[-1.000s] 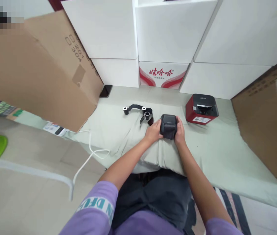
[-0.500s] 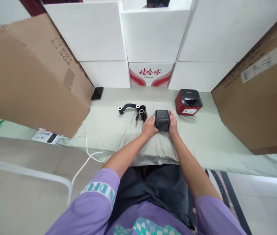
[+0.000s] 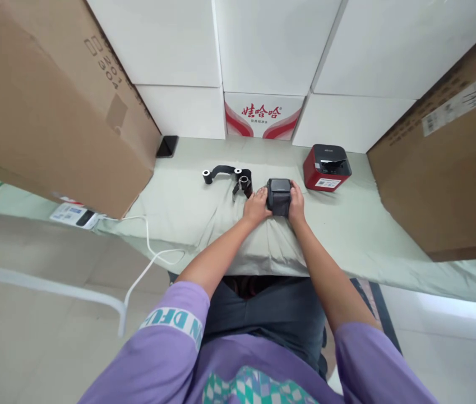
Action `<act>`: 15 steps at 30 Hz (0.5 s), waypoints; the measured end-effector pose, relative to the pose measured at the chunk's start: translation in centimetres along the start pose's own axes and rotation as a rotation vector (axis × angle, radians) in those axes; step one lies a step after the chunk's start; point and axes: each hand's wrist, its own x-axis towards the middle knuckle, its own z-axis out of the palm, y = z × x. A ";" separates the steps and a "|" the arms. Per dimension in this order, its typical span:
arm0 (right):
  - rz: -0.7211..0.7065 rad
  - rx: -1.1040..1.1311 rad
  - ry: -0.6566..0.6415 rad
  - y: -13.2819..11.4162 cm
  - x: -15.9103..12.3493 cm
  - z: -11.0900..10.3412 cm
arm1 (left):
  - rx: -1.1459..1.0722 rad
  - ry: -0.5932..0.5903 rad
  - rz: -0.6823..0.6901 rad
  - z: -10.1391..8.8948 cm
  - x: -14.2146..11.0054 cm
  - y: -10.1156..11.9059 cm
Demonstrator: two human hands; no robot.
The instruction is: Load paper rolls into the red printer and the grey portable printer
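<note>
A small black box-shaped device sits on the cloth-covered surface close to its front edge. My left hand is closed against its left side, and my right hand grips the right side with the fingers curled round the edge. What the device is I cannot make out for sure. Touching or nearly touching the back of my left hand are black rolls of ribbon with white cores; a loose black strip runs from them to another small roll on the left.
A red and black printer-like box stands to the right. A black phone lies at the back left. Brown cartons flank the surface, white boxes wall the back. A white cable hangs over the front edge at the left.
The view has tipped down a little, so everything on the surface sits higher in the picture. Both hands keep hold of the black device; the rolls and the red box stay in place.
</note>
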 end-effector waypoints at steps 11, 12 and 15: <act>-0.069 -0.038 0.156 -0.3 -0.3 0.2 | -0.030 0.000 0.018 0.2 0.2 -0.5; -0.074 -0.015 0.140 -0.3 -0.2 0.2 | -0.034 -0.005 0.020 0.2 0.2 -0.5; -0.070 0.045 0.069 -0.2 0.2 0.2 | -0.031 -0.011 0.025 0.0 0.2 -0.4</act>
